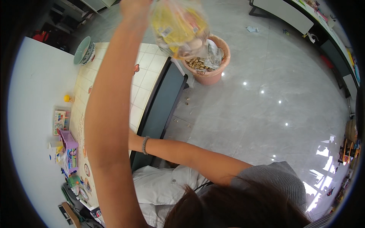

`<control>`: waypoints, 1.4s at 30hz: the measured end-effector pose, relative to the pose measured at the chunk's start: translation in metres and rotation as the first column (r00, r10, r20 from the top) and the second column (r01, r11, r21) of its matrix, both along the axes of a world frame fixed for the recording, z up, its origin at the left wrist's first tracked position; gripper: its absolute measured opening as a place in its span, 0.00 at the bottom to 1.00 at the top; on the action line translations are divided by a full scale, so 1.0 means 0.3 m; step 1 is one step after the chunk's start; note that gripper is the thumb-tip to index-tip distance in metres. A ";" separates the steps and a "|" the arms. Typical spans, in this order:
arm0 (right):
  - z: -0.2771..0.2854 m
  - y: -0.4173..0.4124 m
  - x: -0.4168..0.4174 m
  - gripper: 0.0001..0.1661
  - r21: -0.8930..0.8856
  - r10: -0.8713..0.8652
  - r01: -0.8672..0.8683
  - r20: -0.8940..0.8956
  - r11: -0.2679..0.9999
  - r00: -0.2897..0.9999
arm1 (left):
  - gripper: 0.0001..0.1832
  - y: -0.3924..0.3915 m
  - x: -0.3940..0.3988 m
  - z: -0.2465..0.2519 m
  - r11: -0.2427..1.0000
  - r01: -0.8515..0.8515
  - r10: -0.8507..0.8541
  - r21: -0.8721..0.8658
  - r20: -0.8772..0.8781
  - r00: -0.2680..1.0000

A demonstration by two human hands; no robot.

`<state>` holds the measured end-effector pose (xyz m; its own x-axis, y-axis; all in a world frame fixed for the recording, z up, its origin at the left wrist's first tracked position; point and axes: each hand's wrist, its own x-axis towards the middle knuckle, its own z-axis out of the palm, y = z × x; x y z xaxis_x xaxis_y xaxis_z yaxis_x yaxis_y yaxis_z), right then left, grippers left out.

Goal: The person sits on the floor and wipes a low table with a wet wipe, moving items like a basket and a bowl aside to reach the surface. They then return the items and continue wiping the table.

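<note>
At the top edge, my left hand [135, 8] grips a clear plastic bag [181, 28], and the frame cuts off part of the hand. Yellow packaging with printed labels shows through the bag, with pale brown items at its bottom. The bag hangs beside and partly over a pink waste bin [208, 78]. Nutshell-like scraps [196, 64] and a crumpled clear wrapper [214, 55] lie in the bin. My right hand [132, 141] is mostly hidden behind my left forearm, near the table edge; a grey braided band [145, 145] circles that wrist.
A tile-patterned cover lies on the table [148, 65]. Stacked bowls [83, 51], a purple basket [70, 151] and a box of coloured pens [61, 121] stand along its wall side. Small scraps [187, 101] and a packet [252, 29] lie on the grey floor. A long low cabinet [285, 14] stands opposite.
</note>
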<state>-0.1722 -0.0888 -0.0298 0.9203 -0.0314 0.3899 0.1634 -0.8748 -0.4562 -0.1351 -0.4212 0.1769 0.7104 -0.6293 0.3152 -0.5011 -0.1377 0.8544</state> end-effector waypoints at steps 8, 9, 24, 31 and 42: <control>-0.026 0.062 -0.047 0.44 0.060 0.097 -0.100 0.057 0.993 0.994 | 0.07 -0.143 -0.202 -0.099 0.903 0.305 -0.387 -0.304 -0.262 0.884; -0.027 0.053 -0.047 0.43 0.067 0.097 -0.101 0.059 0.993 0.994 | 0.07 -0.154 -0.220 -0.090 0.902 0.325 -0.394 -0.286 -0.234 0.889; -0.050 -0.065 -0.055 0.41 0.129 0.103 -0.116 0.106 0.985 0.989 | 0.10 -0.201 -0.261 -0.178 0.970 0.238 -0.236 0.038 -0.062 0.970; -0.046 -0.051 -0.084 0.41 0.165 0.148 -0.166 0.116 0.972 0.982 | 0.11 -0.136 -0.214 -0.316 0.993 -0.004 -0.021 0.114 0.224 0.974; -0.084 -0.061 -0.022 0.38 0.100 0.147 -0.164 0.164 0.981 0.976 | 0.15 0.102 -0.242 -0.339 0.893 0.275 -0.436 0.356 0.534 0.725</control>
